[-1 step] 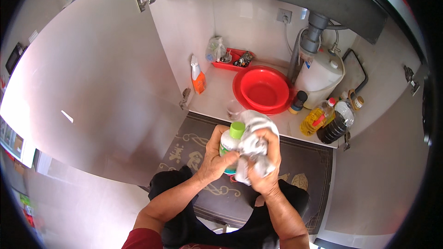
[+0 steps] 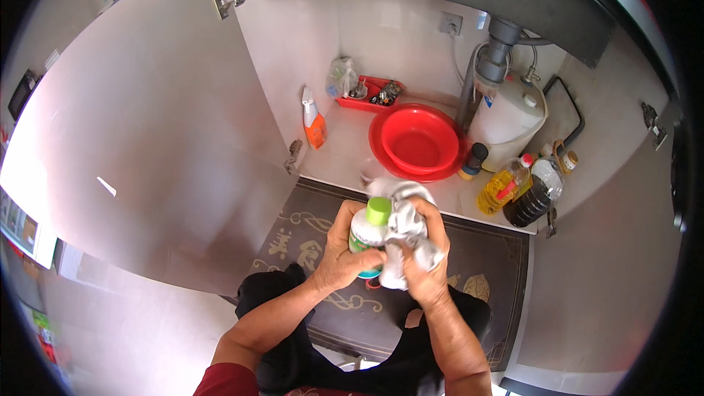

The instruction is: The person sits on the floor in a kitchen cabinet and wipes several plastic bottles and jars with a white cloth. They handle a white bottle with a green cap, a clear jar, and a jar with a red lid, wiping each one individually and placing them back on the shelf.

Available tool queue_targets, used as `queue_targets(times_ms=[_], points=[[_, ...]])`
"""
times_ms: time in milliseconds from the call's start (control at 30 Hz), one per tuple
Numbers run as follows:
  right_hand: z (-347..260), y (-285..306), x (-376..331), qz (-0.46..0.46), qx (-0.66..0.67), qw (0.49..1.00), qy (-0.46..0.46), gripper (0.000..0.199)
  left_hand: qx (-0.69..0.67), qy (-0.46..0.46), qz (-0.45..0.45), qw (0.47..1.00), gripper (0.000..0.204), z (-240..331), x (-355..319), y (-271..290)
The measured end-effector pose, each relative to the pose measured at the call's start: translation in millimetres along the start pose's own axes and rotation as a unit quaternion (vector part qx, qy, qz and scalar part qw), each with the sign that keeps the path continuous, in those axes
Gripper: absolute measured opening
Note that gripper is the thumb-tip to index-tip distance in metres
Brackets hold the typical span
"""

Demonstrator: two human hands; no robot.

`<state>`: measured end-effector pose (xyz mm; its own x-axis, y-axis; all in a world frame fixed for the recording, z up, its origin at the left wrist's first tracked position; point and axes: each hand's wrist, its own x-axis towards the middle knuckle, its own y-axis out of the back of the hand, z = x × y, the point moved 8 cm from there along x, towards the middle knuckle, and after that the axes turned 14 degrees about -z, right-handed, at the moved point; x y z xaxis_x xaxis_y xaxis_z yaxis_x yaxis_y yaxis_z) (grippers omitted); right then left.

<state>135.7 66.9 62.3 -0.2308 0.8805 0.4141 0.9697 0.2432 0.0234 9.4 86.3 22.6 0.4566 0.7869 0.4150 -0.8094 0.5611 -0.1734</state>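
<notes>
Above the dark floor mat, my left hand is wrapped round a white bottle with a bright green cap. The bottle stands nearly upright in the grip, and its far side is hidden. Bunched in my right hand is a white and grey cloth, pressed against the bottle's right side. Part of the cloth hangs below the fingers, and its upper edge is smeared by motion. Just beyond, a small clear cup sits near the cabinet's front edge, partly covered by the cloth.
Inside the open cabinet are red basins, a red tray, an orange and white spray bottle, a dark-capped jar, a yellow oil bottle, a dark bottle, and a white tank beside grey drainpipes. The cabinet door stands open left.
The cloth has shifted slightly, its upper part now lower and its hanging end farther right. My right hand has moved a little with it. The bottle has barely moved.
</notes>
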Motion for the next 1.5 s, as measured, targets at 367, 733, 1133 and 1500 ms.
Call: queue_targets(times_ms=[367,733,1133,1500], points=[[27.1,8.2,-0.5,-0.180,0.385,0.900,-0.098,0.075,0.088,0.026,-0.097,0.991,0.086,17.1,4.3,-18.3],[-6.0,-19.1,-5.6,-0.076,-0.142,0.985,0.058,0.040,-0.195,0.039,0.114,0.973,0.044,-17.6,-7.3,16.2],[-3.7,10.4,3.2,0.041,0.320,0.947,-0.004,0.080,-0.208,0.093,0.152,0.962,0.068,-24.3,-6.8,42.0],[-19.3,-23.8,0.0,-0.071,-0.229,0.966,0.093,0.070,-0.177,0.059,0.086,0.979,0.056,-22.5,-3.4,13.4]])
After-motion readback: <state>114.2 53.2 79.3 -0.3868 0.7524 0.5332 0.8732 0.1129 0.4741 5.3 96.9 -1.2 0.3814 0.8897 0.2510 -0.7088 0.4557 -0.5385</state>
